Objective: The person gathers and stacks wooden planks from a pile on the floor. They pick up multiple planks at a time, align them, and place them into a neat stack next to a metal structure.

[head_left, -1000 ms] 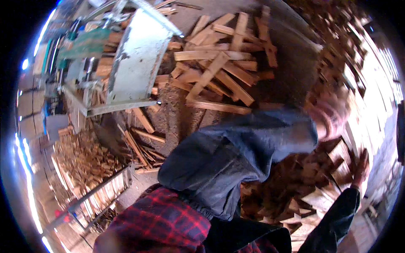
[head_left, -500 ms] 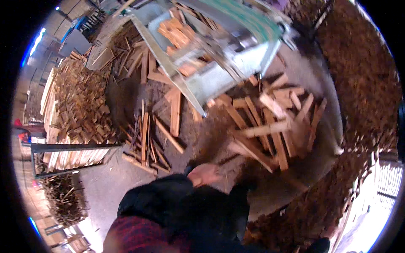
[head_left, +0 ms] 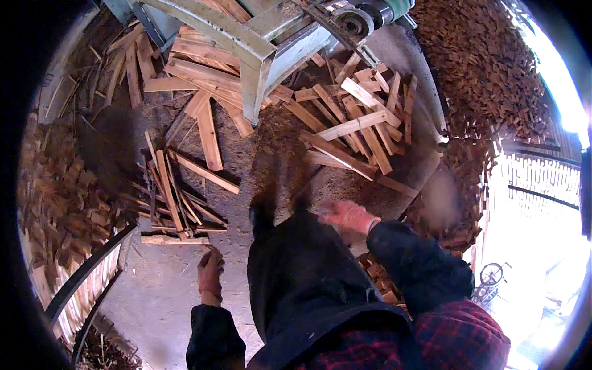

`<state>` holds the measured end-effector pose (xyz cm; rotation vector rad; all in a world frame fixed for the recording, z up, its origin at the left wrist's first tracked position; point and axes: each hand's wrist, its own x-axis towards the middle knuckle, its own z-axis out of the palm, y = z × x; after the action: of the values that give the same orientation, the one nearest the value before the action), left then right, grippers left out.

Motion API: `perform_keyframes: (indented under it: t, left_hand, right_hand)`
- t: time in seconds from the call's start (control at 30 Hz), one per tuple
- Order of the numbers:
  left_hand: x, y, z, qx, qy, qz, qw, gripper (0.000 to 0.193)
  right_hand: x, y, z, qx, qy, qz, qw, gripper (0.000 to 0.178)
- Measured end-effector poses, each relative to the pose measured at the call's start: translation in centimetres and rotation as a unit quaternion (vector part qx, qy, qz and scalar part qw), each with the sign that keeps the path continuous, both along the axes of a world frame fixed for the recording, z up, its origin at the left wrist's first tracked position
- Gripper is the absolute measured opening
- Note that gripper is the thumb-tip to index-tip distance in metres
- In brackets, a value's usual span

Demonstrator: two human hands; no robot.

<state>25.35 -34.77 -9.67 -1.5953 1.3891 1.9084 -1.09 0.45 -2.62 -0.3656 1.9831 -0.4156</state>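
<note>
My left hand, in a worn reddish work glove, hangs low beside my left leg. Its fingers are loosely bent and nothing shows in them. Close to its fingertips lies the end of a thin wooden stick, at the foot of a loose heap of wood strips; I see no contact. In front of my right thigh is my right hand, in a pink-orange glove, fingers stretched leftward and holding nothing visible. Beyond it, cut boards lie crossed over one another on the floor.
A pale metal machine frame with a round pulley stands ahead, boards heaped under it. Tall stacks of short wood pieces rise at right and left. A dark metal bar curves at lower left. A bicycle stands far right.
My view has turned, and the machine now sits higher and further left. The right hand has come into sight. My left hand has swung left, away from my body's front.
</note>
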Motion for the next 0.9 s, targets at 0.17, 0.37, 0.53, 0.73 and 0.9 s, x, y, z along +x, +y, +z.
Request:
perform_keyframes:
  t: [0.17, 0.37, 0.53, 0.73, 0.9]
  left_hand:
    - [1.1, 2.8, -0.1, 0.058, -0.030, 0.000, 0.998, 0.040]
    - [-1.3, 7.1, 1.3, 0.109, -0.007, 0.025, 0.994, 0.044]
    - [-5.1, 10.1, 4.6, 0.065, 0.036, -0.084, 0.994, 0.046]
    - [-1.5, 14.8, 1.1, 0.089, 0.012, -0.097, 0.991, 0.049]
    - [-0.8, 14.7, -2.1, 0.100, 0.012, -0.117, 0.988, 0.052]
  right_hand:
    - [1.8, 2.1, -1.3, 0.055, -0.052, 0.008, 0.997, 0.066]
    - [2.4, 13.0, -7.3, 0.059, -0.007, -0.158, 0.986, 0.052]
    - [2.0, 17.5, -7.8, 0.036, -0.100, -0.365, 0.925, 0.049]
    - [-1.6, 14.5, -9.7, 0.060, -0.093, -0.247, 0.963, 0.046]
    - [-1.4, 15.8, -15.4, 0.112, -0.036, -0.197, 0.973, 0.047]
